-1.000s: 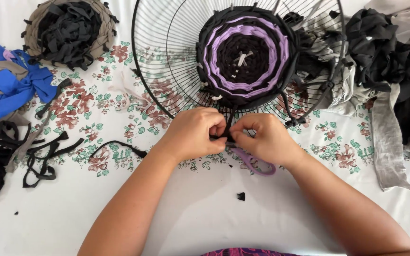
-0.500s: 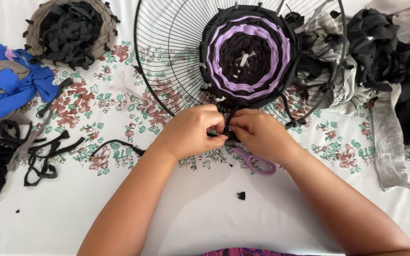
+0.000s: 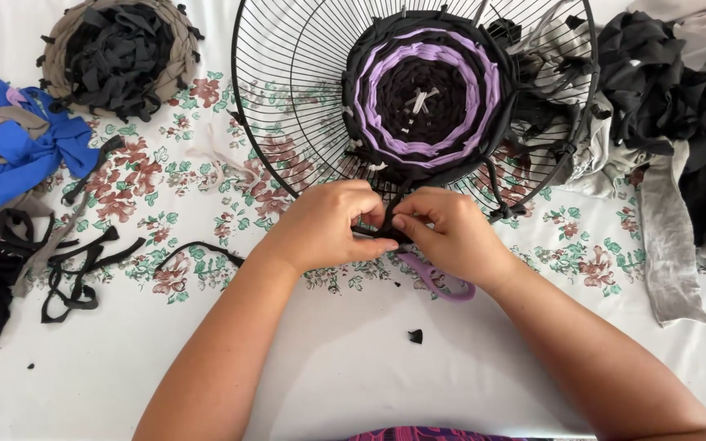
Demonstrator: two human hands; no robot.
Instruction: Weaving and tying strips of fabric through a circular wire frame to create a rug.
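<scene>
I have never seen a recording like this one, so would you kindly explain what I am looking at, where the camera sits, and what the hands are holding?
There is no machine here: the one camera is worn on a person's head and looks down at their bare hands. The left hand and right hand meet at a black fabric strip and pinch it at the rim of a round black and purple weave. That weave sits on a black wire grille, which leans over a flowered tablecloth. A purple strip trails under the right hand. Fabric scraps lie around: blue on the left, black and grey on the right.
</scene>
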